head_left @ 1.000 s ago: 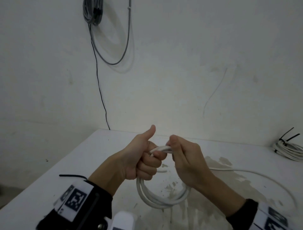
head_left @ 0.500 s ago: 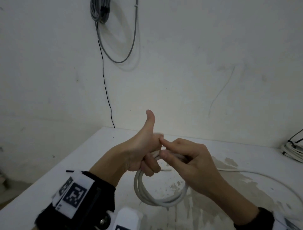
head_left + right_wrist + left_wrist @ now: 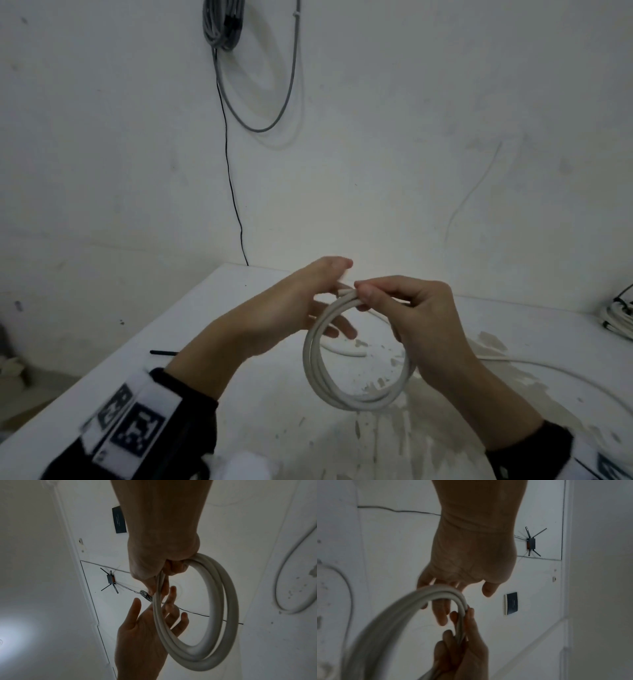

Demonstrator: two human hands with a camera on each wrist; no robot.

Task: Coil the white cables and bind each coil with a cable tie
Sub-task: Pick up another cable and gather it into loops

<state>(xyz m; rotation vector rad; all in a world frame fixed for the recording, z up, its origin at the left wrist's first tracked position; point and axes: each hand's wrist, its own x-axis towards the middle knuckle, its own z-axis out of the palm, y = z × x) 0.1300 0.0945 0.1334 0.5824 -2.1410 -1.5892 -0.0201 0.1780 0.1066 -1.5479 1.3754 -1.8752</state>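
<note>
A coil of white cable [image 3: 317, 371] with a few loops hangs above the white table [image 3: 239, 411]. My right hand [image 3: 368, 296] pinches its top between thumb and fingers; the right wrist view shows that hand [image 3: 154, 585] gripping the loops of the coil [image 3: 226, 608]. My left hand [image 3: 322, 291] is open beside the coil's top, fingers straight, holding nothing. In the left wrist view its fingers [image 3: 440, 612] spread behind the coil [image 3: 393, 615]. The cable's loose tail [image 3: 548, 373] runs off right over the table. A black cable tie [image 3: 164, 352] lies at the table's left edge.
A bound white coil [image 3: 620, 317] with black ties sits at the far right by the wall. A short white cable piece [image 3: 346, 351] lies behind the coil. Grey cable [image 3: 222, 24] and a thin black wire [image 3: 227, 164] hang on the wall.
My left hand let go of the coil and opened its fingers. My right hand now holds the coil alone, lifted and turned so its ring faces me.
</note>
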